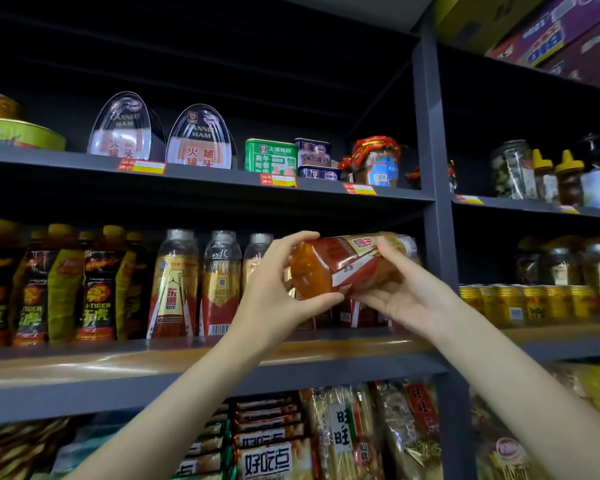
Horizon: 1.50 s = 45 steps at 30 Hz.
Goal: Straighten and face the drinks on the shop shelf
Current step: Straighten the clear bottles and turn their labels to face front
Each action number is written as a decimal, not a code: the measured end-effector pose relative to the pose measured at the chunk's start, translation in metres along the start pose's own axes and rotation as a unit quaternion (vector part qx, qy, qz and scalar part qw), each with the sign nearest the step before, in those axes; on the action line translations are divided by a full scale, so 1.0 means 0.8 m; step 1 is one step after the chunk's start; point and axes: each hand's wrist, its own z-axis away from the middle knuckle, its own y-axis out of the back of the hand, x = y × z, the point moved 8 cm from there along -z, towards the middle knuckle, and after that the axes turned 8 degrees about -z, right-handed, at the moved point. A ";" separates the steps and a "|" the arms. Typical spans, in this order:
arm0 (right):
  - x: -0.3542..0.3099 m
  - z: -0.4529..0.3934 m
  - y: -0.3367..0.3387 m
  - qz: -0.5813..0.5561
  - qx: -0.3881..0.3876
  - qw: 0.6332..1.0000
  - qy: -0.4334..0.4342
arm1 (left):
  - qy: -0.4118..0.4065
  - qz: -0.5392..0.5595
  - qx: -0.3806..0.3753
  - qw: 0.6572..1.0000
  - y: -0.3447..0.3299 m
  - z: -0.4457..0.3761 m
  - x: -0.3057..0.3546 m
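Currently, left to right: well left of both hands, a row of dark bottles with green-yellow tiger labels and yellow caps (63,285) stands upright on the grey metal shelf (187,344). Just left of the left hand, clear plastic bottles of amber drink with red-gold labels and silver caps (174,285) stand upright; at least one shows its barcode side, so probably not faced.

Left hand (278,289) grips the base end of a matching clear plastic bottle of amber drink with red-gold wrap (347,265), thumb underneath, fingers curled over the top. Bottle lies roughly horizontal in the air between the hands, above the shelf, base toward the camera. Right hand (406,289) cradles the label section from below, thumb curled over it onto the top.

Handling guess: full, so moderately heavy; thin plastic wall will give under squeeze; glossy film wrap looks slippery. Best hold is mid-body around the label, second hand at the base while rotating upright.

Right of the right hand, beyond the upright post: gold cans (520,303).
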 end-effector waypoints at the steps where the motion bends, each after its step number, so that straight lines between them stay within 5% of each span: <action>1: 0.000 -0.001 0.000 0.006 0.004 1.000 -0.004 | -0.008 -0.012 0.005 1.000 0.001 0.000 0.001; 6: 0.000 -0.001 0.000 0.056 0.006 0.998 -0.027 | -0.112 -0.109 -0.060 0.986 -0.009 0.004 0.023; 9: -0.019 -0.009 0.003 0.094 -0.006 0.994 0.061 | -0.084 -0.112 -0.136 0.981 -0.013 0.006 0.007; 11: -0.040 -0.006 -0.002 0.232 -0.017 0.955 0.184 | -0.054 -0.145 -0.145 0.977 -0.009 0.007 -0.011; 15: -0.046 0.016 -0.028 0.466 -0.080 0.810 0.346 | -0.005 -0.146 -0.102 0.984 0.001 0.002 -0.033; 19: -0.037 0.019 -0.032 0.503 -0.097 0.776 0.369 | 0.004 -0.159 -0.106 0.982 -0.003 -0.001 -0.042; 24: -0.048 0.006 -0.031 0.505 -0.060 0.774 0.376 | 0.018 -0.212 -0.114 0.970 -0.007 -0.010 -0.053; 28: -0.057 -0.008 -0.031 0.558 0.010 0.715 0.421 | 0.029 -0.255 -0.122 0.959 -0.007 -0.017 -0.063; 33: -0.050 -0.044 -0.002 0.645 0.095 0.644 0.399 | 0.026 -0.304 -0.136 0.942 -0.011 -0.018 -0.077; 39: -0.035 -0.097 0.044 0.680 0.137 0.667 0.272 | 0.045 -0.344 -0.161 0.924 -0.023 -0.028 -0.100; 45: -0.050 -0.116 0.020 0.824 0.049 0.529 0.197 | -0.011 -0.383 -0.168 0.908 -0.056 -0.057 -0.106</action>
